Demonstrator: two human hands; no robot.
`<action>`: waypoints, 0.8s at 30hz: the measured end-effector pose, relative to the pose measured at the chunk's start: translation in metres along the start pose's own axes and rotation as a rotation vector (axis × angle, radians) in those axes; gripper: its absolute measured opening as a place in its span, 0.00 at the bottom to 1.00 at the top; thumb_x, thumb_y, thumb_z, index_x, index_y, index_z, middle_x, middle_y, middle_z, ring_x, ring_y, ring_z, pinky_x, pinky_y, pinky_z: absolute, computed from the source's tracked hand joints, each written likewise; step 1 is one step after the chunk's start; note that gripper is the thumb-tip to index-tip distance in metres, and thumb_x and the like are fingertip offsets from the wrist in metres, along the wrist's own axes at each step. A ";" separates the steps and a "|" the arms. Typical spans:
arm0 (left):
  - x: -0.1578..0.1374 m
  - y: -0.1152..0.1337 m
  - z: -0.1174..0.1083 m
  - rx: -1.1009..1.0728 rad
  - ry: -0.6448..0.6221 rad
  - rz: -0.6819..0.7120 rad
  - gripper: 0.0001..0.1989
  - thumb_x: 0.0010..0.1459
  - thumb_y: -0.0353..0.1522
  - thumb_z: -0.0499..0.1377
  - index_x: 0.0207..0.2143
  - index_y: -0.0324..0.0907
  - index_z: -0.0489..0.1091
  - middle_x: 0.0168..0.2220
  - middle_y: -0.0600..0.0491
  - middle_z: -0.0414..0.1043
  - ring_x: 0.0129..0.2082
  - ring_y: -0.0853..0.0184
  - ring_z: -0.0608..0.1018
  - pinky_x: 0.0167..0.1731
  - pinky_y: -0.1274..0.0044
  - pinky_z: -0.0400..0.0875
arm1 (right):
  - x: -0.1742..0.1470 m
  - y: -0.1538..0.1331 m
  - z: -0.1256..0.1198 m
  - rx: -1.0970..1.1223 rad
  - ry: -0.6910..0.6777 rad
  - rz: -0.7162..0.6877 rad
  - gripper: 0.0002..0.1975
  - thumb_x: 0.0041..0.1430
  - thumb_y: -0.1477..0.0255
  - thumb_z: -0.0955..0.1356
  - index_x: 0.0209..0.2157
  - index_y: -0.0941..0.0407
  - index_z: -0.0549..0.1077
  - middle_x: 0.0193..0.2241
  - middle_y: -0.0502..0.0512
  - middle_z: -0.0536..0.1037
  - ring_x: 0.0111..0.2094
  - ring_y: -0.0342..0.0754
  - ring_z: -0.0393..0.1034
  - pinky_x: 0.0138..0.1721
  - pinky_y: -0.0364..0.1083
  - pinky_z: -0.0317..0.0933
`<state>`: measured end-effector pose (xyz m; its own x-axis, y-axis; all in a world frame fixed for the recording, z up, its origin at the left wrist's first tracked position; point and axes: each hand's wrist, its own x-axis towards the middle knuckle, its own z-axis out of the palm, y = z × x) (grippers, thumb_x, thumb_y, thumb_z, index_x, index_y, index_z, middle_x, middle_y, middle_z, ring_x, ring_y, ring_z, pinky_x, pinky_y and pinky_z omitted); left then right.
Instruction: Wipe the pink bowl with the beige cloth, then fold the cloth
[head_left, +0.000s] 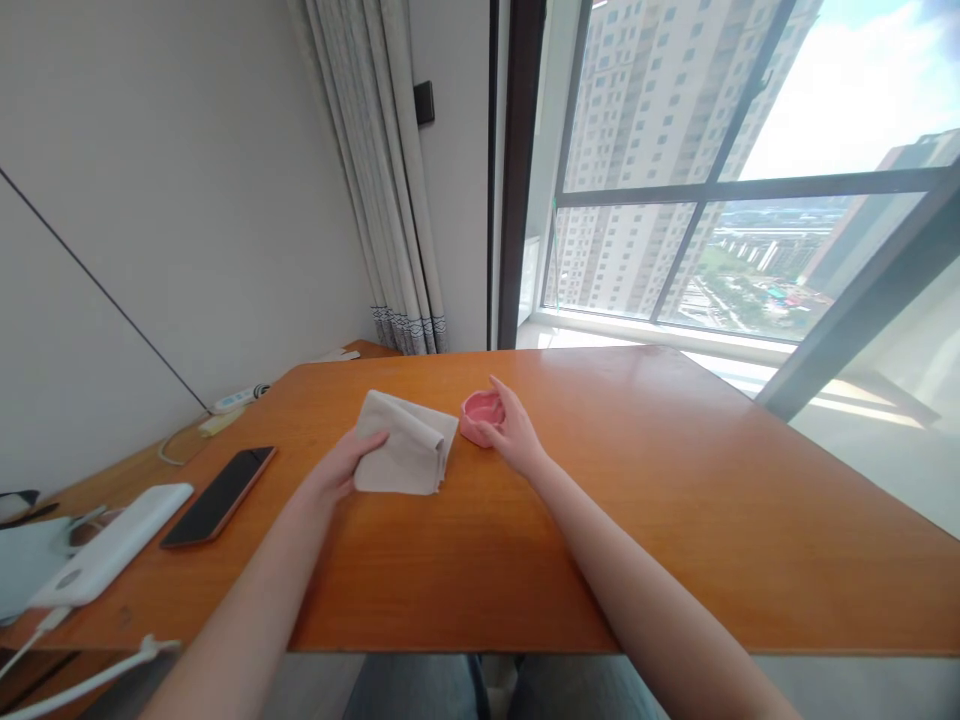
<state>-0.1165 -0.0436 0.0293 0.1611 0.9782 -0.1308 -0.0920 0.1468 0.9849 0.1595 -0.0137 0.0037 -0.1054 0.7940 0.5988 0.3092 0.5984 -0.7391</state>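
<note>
My left hand (349, 462) is closed on the left edge of a folded pale grey cloth (405, 450), thumb on top and the other fingers underneath. The cloth is held over the middle of the table, with its layered folds at the right end. Just right of it is a small pink dish (471, 428) with a thick, uneven rim. Around the dish's right side curls my right hand (514, 430), thumb at the near side and fingers at the far side. The cloth's right corner comes close to the dish; whether they touch I cannot tell.
On the left of the wooden table (675, 500) lie a phone (220, 497), a white power bank (116, 540) with a cable, and a pale blue item (30, 565). A power strip (234, 400) is by the wall. Behind stand a curtain (382, 180) and a window (675, 250).
</note>
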 end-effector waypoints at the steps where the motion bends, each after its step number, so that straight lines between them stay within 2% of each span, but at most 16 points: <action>1: 0.010 0.000 0.017 -0.056 -0.009 0.030 0.27 0.41 0.41 0.67 0.43 0.38 0.70 0.40 0.43 0.77 0.37 0.57 0.78 0.39 0.70 0.73 | 0.001 -0.006 0.002 0.109 -0.080 0.041 0.35 0.54 0.51 0.65 0.58 0.55 0.60 0.48 0.60 0.71 0.46 0.52 0.67 0.50 0.53 0.61; 3: 0.029 0.000 0.049 -0.050 -0.013 0.101 0.26 0.43 0.42 0.66 0.44 0.37 0.70 0.41 0.42 0.76 0.39 0.56 0.78 0.40 0.69 0.72 | 0.001 -0.014 0.006 0.315 -0.199 0.121 0.34 0.54 0.48 0.64 0.57 0.54 0.64 0.48 0.58 0.73 0.49 0.53 0.67 0.51 0.52 0.61; 4: 0.038 0.000 0.065 0.011 0.028 0.156 0.26 0.44 0.42 0.65 0.44 0.37 0.71 0.42 0.43 0.76 0.40 0.56 0.77 0.40 0.69 0.72 | 0.002 -0.016 0.007 0.388 -0.228 0.154 0.33 0.53 0.48 0.64 0.55 0.54 0.66 0.48 0.58 0.73 0.50 0.53 0.67 0.51 0.52 0.61; 6: 0.053 -0.001 0.091 0.223 0.201 0.269 0.23 0.44 0.42 0.65 0.39 0.36 0.71 0.39 0.44 0.76 0.39 0.55 0.76 0.40 0.68 0.70 | 0.002 -0.016 0.009 0.443 -0.215 0.212 0.31 0.50 0.51 0.68 0.52 0.54 0.69 0.48 0.57 0.74 0.52 0.54 0.66 0.52 0.52 0.61; 7: 0.058 -0.002 0.102 0.322 0.261 0.315 0.21 0.44 0.42 0.65 0.37 0.36 0.71 0.37 0.44 0.76 0.38 0.56 0.76 0.39 0.68 0.70 | 0.003 -0.014 0.009 0.444 -0.170 0.244 0.31 0.48 0.53 0.70 0.51 0.54 0.70 0.48 0.57 0.74 0.52 0.55 0.66 0.53 0.52 0.61; 9: 0.065 -0.009 0.117 0.433 0.302 0.414 0.19 0.45 0.43 0.64 0.34 0.38 0.70 0.34 0.47 0.74 0.36 0.58 0.75 0.38 0.70 0.69 | 0.005 -0.007 0.007 0.428 -0.049 0.322 0.27 0.48 0.58 0.71 0.49 0.55 0.71 0.48 0.57 0.75 0.50 0.54 0.68 0.52 0.52 0.62; 12: 0.072 -0.030 0.124 0.380 0.331 0.565 0.15 0.55 0.43 0.55 0.36 0.41 0.67 0.37 0.49 0.72 0.39 0.62 0.74 0.40 0.72 0.68 | 0.011 0.002 -0.004 0.357 0.222 0.372 0.21 0.53 0.62 0.66 0.47 0.56 0.72 0.45 0.56 0.77 0.49 0.54 0.69 0.51 0.53 0.62; 14: 0.077 -0.048 0.120 0.343 0.397 0.586 0.12 0.59 0.40 0.51 0.36 0.42 0.64 0.40 0.48 0.70 0.42 0.64 0.73 0.43 0.72 0.67 | 0.014 0.003 -0.017 0.233 0.450 0.282 0.20 0.56 0.65 0.62 0.49 0.57 0.71 0.45 0.57 0.76 0.51 0.53 0.67 0.53 0.53 0.59; 16: 0.083 -0.064 0.116 0.340 0.408 0.507 0.09 0.59 0.37 0.51 0.37 0.42 0.63 0.41 0.47 0.70 0.43 0.65 0.73 0.46 0.71 0.66 | 0.016 0.001 -0.029 0.048 0.574 0.135 0.20 0.58 0.69 0.59 0.50 0.57 0.70 0.47 0.58 0.74 0.54 0.52 0.63 0.57 0.54 0.53; 17: 0.086 -0.070 0.114 0.335 0.392 0.459 0.08 0.59 0.36 0.52 0.38 0.41 0.63 0.42 0.47 0.69 0.43 0.65 0.73 0.47 0.71 0.65 | 0.016 0.000 -0.034 -0.063 0.552 0.070 0.20 0.57 0.72 0.59 0.50 0.56 0.70 0.48 0.57 0.74 0.54 0.52 0.62 0.59 0.55 0.49; 18: 0.089 -0.075 0.113 0.323 0.367 0.419 0.08 0.58 0.35 0.52 0.39 0.41 0.62 0.43 0.46 0.69 0.44 0.65 0.73 0.48 0.70 0.65 | 0.015 0.000 -0.037 -0.181 0.468 0.024 0.20 0.55 0.74 0.59 0.49 0.55 0.71 0.48 0.57 0.74 0.55 0.52 0.61 0.60 0.56 0.45; 21: 0.094 -0.080 0.114 0.285 0.291 0.382 0.11 0.59 0.33 0.52 0.44 0.41 0.61 0.49 0.44 0.67 0.49 0.65 0.72 0.52 0.70 0.62 | 0.011 0.001 -0.034 -0.474 -0.030 -0.022 0.19 0.51 0.78 0.61 0.42 0.52 0.74 0.45 0.54 0.74 0.51 0.51 0.63 0.61 0.60 0.34; 23: 0.095 -0.081 0.116 0.282 0.264 0.376 0.13 0.58 0.33 0.52 0.46 0.41 0.61 0.51 0.44 0.67 0.52 0.65 0.70 0.54 0.70 0.60 | 0.007 0.005 -0.026 -0.576 -0.334 -0.012 0.15 0.51 0.78 0.62 0.38 0.52 0.74 0.43 0.53 0.74 0.50 0.52 0.63 0.60 0.62 0.36; 24: 0.095 -0.081 0.116 0.281 0.258 0.372 0.13 0.58 0.33 0.53 0.46 0.41 0.61 0.51 0.44 0.67 0.52 0.64 0.70 0.55 0.69 0.60 | 0.005 0.007 -0.022 -0.613 -0.428 -0.008 0.14 0.51 0.78 0.62 0.38 0.52 0.73 0.42 0.54 0.74 0.49 0.52 0.63 0.58 0.61 0.40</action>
<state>0.0203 0.0199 -0.0495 -0.0822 0.9662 0.2444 0.1753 -0.2274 0.9579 0.1817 -0.0078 0.0080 -0.4297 0.8370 0.3389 0.7652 0.5368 -0.3554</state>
